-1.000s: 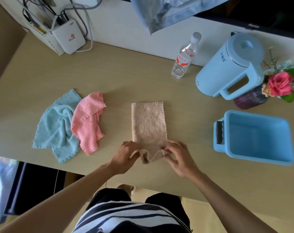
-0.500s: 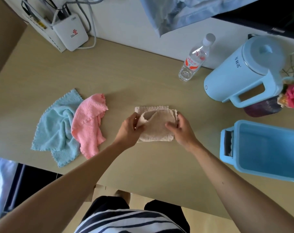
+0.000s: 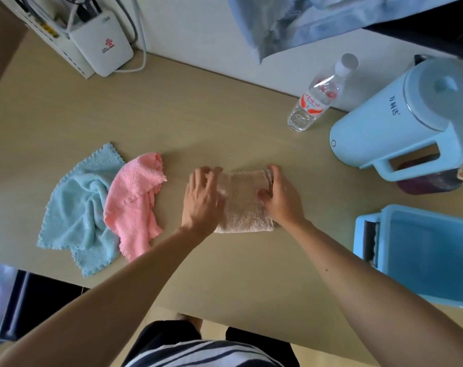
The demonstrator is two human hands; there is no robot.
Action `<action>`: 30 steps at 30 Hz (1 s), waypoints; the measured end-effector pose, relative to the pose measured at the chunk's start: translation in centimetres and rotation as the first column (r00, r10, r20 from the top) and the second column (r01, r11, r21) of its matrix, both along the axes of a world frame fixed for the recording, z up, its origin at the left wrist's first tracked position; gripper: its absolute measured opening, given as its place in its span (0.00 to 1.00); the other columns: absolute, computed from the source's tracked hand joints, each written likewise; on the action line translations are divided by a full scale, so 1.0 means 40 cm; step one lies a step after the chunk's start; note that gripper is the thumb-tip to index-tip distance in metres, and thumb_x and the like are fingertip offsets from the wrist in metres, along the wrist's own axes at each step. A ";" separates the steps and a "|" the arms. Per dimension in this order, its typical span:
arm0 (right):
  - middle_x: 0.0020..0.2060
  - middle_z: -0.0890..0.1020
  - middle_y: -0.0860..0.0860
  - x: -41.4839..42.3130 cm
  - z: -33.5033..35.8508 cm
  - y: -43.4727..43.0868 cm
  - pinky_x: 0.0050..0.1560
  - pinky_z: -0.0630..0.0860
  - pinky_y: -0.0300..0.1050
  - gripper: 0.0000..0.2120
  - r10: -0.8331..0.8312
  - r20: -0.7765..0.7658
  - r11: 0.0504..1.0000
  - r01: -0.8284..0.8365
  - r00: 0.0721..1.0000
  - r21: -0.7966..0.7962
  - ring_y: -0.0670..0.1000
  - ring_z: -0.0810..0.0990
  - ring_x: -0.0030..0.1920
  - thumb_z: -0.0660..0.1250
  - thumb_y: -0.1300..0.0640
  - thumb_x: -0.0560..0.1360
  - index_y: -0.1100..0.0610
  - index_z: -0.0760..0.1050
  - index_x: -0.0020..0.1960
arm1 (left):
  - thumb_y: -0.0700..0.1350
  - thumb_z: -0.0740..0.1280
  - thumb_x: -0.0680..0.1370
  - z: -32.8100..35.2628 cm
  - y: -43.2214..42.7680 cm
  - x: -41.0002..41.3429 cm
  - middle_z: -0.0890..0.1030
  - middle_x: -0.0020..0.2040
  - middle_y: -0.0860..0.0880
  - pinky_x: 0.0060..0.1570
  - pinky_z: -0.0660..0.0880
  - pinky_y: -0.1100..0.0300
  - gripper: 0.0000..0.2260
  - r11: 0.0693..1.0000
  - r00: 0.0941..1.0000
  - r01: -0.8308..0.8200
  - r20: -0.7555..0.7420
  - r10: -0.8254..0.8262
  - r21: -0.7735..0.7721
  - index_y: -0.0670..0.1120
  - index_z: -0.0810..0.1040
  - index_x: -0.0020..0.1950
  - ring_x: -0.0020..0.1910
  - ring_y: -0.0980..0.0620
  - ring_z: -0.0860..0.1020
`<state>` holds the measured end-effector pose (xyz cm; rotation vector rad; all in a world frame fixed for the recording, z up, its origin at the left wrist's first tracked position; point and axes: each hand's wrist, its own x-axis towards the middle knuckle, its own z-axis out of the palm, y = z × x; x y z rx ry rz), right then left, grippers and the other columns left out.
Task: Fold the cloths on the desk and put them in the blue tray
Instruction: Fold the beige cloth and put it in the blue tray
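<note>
Where the desk (image 3: 225, 123) is viewed from above, a folded beige cloth (image 3: 242, 205) is found lying flat at its middle, pressed down on either side. The left hand (image 3: 202, 198) is laid flat upon it with fingers spread; the right hand (image 3: 282, 200) is set on its right edge, fingers curled loosely. A pink cloth (image 3: 135, 200) and a light blue cloth (image 3: 76, 207), both unfolded and overlapping, are placed to the left. The blue tray (image 3: 423, 255) is stationed well apart at right, near a blue kettle (image 3: 400, 125) and a water bottle (image 3: 316, 98).
</note>
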<state>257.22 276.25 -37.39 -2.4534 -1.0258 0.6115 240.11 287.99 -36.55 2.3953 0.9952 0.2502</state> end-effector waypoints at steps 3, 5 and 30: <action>0.54 0.76 0.55 -0.029 0.017 -0.008 0.53 0.72 0.53 0.27 0.074 0.313 0.996 -0.084 0.947 0.019 0.59 0.75 0.54 0.72 0.52 0.72 0.58 0.69 0.67 | 0.38 0.67 0.70 0.004 -0.018 -0.004 0.71 0.70 0.42 0.64 0.70 0.45 0.28 0.909 0.929 0.371 -0.098 -0.358 0.189 0.45 0.70 0.71 0.69 0.41 0.69; 0.56 0.75 0.53 -0.055 0.018 -0.017 0.54 0.69 0.51 0.23 0.173 0.355 0.983 -0.183 0.919 -0.006 0.58 0.75 0.55 0.71 0.50 0.72 0.55 0.71 0.64 | 0.42 0.66 0.73 -0.020 -0.025 -0.009 0.65 0.77 0.43 0.74 0.60 0.45 0.30 0.854 0.863 0.499 -0.178 -0.473 0.146 0.46 0.65 0.76 0.78 0.42 0.60; 0.64 0.76 0.56 -0.179 0.023 -0.151 0.62 0.74 0.57 0.36 -0.476 -0.128 0.878 0.461 0.870 -0.130 0.60 0.76 0.64 0.74 0.51 0.69 0.56 0.63 0.73 | 0.46 0.70 0.73 0.006 -0.142 -0.076 0.75 0.55 0.45 0.52 0.75 0.48 0.17 0.974 0.965 -0.106 -0.259 0.051 -0.202 0.46 0.70 0.59 0.53 0.42 0.75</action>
